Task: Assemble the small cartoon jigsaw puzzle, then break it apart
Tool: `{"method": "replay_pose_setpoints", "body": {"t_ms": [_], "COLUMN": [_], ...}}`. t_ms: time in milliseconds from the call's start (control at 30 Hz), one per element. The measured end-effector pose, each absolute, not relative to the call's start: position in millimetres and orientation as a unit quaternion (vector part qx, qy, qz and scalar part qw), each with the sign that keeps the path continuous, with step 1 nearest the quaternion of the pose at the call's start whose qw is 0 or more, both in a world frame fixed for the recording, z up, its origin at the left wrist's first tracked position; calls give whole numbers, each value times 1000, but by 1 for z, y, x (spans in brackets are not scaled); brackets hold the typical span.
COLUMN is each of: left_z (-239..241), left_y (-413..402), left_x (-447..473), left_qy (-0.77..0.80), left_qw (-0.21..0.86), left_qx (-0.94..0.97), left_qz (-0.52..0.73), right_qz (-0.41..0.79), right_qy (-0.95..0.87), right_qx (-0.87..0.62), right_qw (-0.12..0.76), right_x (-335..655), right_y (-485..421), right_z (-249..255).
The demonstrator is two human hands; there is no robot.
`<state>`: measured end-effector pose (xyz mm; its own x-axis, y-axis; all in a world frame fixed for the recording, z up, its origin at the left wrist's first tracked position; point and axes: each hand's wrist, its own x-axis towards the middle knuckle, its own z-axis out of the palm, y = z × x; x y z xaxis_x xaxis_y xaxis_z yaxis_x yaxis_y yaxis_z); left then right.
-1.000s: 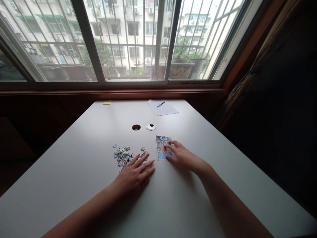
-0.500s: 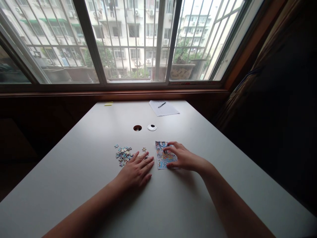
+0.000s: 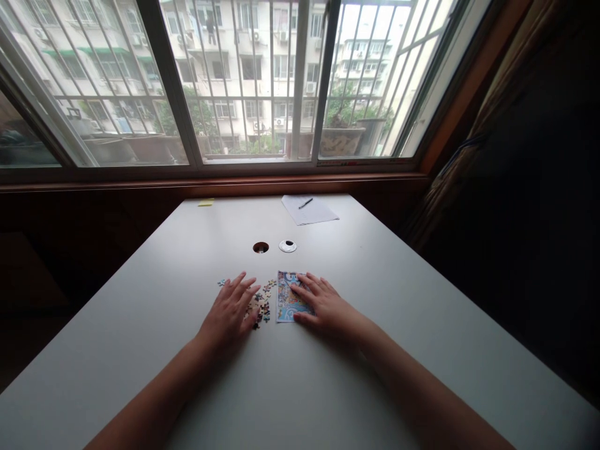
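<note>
A small colourful picture card (image 3: 285, 297) lies flat on the white table (image 3: 328, 387). My right hand (image 3: 323, 306) rests on its right part with the fingers stretched out flat. To the left of the card lies a heap of loose jigsaw pieces (image 3: 264, 302). My left hand (image 3: 229, 312) lies flat and spread over most of that heap, hiding many of the pieces. Neither hand grips anything.
A round cable hole (image 3: 260, 247) and its white cap (image 3: 287, 246) sit beyond the card. At the table's far edge lie a sheet of paper (image 3: 309, 210) with a pen (image 3: 305, 203) and a yellow sticky note (image 3: 205, 202). A barred window rises behind; a curtain hangs at right.
My left hand has moved left and forward onto the heap of pieces. My right hand has slid the card to the left, closer to the pieces.
</note>
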<state>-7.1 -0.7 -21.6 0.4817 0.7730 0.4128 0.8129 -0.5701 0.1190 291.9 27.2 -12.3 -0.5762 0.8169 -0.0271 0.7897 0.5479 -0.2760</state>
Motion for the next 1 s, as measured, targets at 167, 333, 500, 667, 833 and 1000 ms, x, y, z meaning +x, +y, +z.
{"method": "replay_pose_setpoints", "body": {"t_ms": [167,333,500,667,833,1000], "left_z": [-30,-45,-48,-42,-33,-30], "left_y": [24,51,58,54,50,52], "left_x": [-50,-99,-111,-122,-156,-191], "left_qy": [-538,-612,-592,-582,-577,-607], "left_qw": [11,-80,-137,-188,-232,-235], "left_qx": [-792,-713,-725,-726,-715,-677], "left_qz": [-290,-333,-324,-315,-319,-345], "right_qz": [125,132,140,145,152,155], "right_qy": [-886,-897,-902,-901,-903,-905], "right_qx": [-443,-418,-403,-403,-393,-384], "right_qw": [54,58,60,64,82,97], "right_x": [261,230,195,159,116,82], "right_y": [16,10,9,6,0,-2], "right_z": [-14,-15,-17,-17,-18,-18]}}
